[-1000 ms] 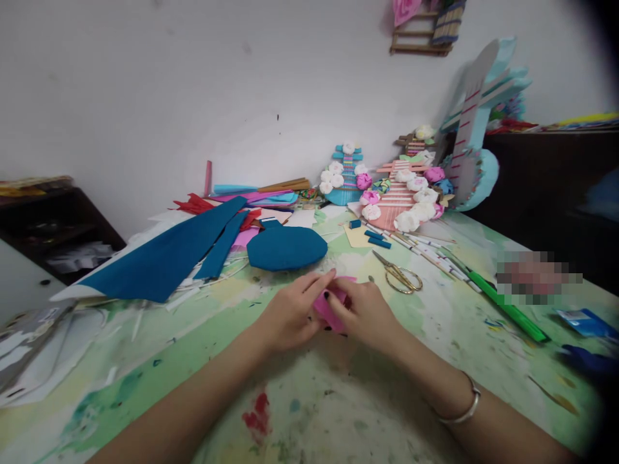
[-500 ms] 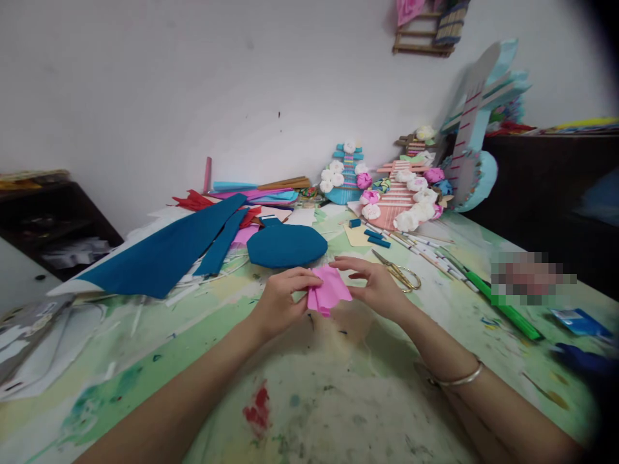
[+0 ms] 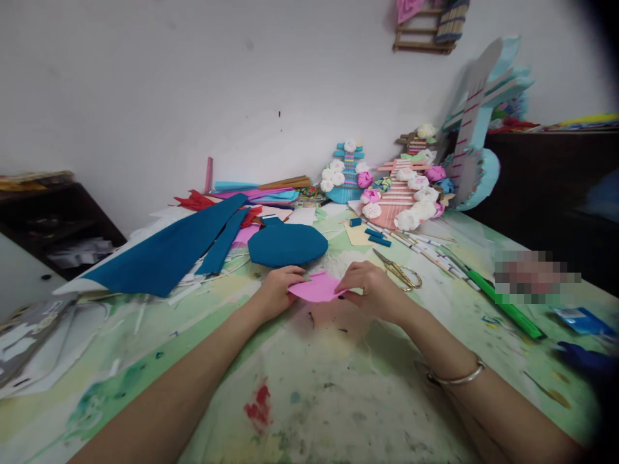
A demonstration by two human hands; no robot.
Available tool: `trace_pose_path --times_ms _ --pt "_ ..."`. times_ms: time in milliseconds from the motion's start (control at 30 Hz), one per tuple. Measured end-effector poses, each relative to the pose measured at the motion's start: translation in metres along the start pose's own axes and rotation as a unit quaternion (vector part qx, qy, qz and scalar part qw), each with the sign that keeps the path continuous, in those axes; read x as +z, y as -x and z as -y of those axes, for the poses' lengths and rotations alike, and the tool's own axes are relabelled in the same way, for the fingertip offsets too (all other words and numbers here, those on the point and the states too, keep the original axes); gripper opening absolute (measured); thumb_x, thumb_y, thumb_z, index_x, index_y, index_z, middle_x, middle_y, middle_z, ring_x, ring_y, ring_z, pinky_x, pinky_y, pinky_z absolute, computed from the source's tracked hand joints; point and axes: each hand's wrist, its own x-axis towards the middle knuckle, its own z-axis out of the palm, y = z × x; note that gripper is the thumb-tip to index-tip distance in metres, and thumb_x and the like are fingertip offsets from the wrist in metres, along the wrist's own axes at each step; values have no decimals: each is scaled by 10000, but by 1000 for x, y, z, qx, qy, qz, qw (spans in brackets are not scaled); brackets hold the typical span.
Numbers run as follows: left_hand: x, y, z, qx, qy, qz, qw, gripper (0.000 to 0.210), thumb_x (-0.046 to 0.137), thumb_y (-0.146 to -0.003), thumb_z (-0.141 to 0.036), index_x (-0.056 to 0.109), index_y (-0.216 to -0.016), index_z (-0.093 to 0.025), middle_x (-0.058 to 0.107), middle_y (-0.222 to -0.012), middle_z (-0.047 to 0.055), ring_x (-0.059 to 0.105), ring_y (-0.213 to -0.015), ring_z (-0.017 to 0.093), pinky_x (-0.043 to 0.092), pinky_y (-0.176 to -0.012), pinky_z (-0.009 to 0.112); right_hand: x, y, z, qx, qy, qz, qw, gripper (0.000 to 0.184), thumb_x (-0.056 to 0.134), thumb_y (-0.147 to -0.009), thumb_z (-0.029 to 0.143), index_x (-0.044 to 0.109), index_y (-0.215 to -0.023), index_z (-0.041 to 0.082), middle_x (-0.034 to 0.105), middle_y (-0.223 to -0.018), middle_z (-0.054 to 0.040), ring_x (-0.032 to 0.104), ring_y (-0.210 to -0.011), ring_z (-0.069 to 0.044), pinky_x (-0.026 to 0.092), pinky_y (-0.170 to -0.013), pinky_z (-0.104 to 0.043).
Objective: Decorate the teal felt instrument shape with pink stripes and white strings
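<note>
Between both hands a small piece of pink crepe paper (image 3: 316, 288) is held just above the table, stretched flat and seen at a slant. My left hand (image 3: 280, 293) pinches its left edge, and my right hand (image 3: 365, 290), with a bangle on the wrist, grips the right edge. Just beyond them lies a dark blue covered oval shape with a short neck (image 3: 289, 245). Gold-handled scissors (image 3: 399, 269) rest to the right of my right hand, partly opened. Small dark blue strips (image 3: 378, 238) sit behind the scissors.
A large blue sheet (image 3: 164, 248) and coloured papers lie at the left. Flower-decorated lute-shaped crafts (image 3: 344, 171) lean on the wall. Thin brushes (image 3: 430, 254) and a green box cutter (image 3: 507, 306) lie at the right, near a blue packet (image 3: 583, 320). The table (image 3: 309, 399) is paint-stained.
The pink paper was gathered and upright; now it is spread out flatter between my hands. My left hand has shifted slightly left, and my right hand's fingers have closed on the right edge.
</note>
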Motion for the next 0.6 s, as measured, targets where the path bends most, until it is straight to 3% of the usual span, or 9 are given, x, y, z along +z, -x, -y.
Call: trace_pose_path --times_ms 200,267,400,500,600 --pt "-3 -1 15 24 -42 -41 998 334 465 -838 -148 662 -1101 -212 613 -1209 86 580 -1094 202 442 -959 331 2 0 12 -66 -3 6 998 218 536 -783 51 692 -864 180 670 -827 -59 558 -803 -176 398 -755 -323" --pt "-2 -2 18 -7 -100 -22 995 354 465 -842 -141 641 -1140 -215 604 -1219 98 578 -1093 224 448 -945 355 4 -1 15 -65 7 23 998 211 520 -790 55 687 -847 170 653 -823 -67 547 -797 -175 392 -735 -309" --pt "1 -4 25 -102 -179 28 978 381 419 -870 -153 595 -1203 -213 667 -1076 110 641 -936 230 496 -825 354 14 1 17 3 44 103 994 196 509 -749 33 672 -730 140 608 -763 -70 527 -706 -146 360 -625 -252" --pt "-1 -4 17 -112 -168 -6 979 348 418 -850 -122 640 -1114 -174 680 -1051 107 635 -948 229 476 -846 349 20 2 18 29 43 121 991 204 500 -726 15 666 -714 133 590 -749 -60 515 -667 -124 334 -591 -232" --pt "-6 -1 -8 -94 -76 -40 992 196 527 -815 -208 694 -911 -172 708 -940 74 642 -873 206 478 -803 318 19 1 19 26 1 137 990 179 515 -738 36 662 -746 138 599 -749 -45 509 -645 -108 322 -579 -219"
